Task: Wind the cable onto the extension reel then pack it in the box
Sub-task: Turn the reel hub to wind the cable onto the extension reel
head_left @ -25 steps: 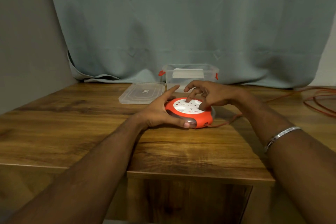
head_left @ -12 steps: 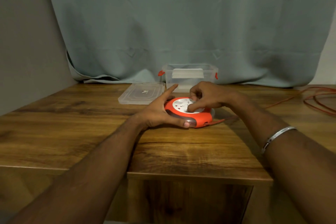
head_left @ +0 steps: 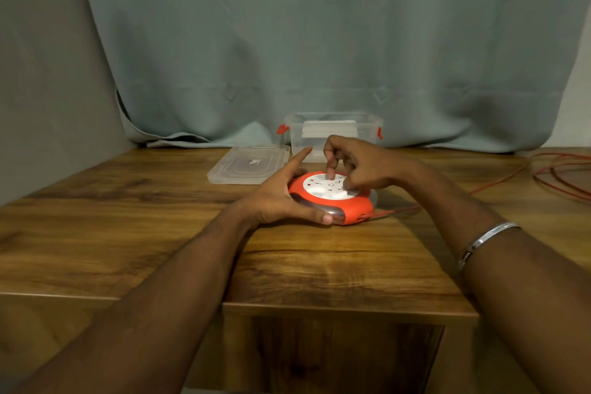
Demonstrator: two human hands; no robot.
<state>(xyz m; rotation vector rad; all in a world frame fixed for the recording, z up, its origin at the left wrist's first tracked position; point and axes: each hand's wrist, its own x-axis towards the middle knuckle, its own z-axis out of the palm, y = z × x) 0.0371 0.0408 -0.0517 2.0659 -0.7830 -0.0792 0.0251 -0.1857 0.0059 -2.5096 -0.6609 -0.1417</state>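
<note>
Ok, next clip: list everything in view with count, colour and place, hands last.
extension reel: 1, orange with white top, table centre
cable: 1, orange, runs right from reel, loose loops at right edge
box: 1, clear with orange clips, behind reel, open
lid: 1, clear, flat, left of box
table: 1, brown wood
curtain: 1, grey-green, behind
bracelet: 1, silver, right wrist
left hand: holds reel's left side
right hand: fingers on reel's white top

Orange reel (head_left: 332,201) lies flat before clear, apparently lidless box (head_left: 332,131), cable (head_left: 499,184) trailing right.
</note>
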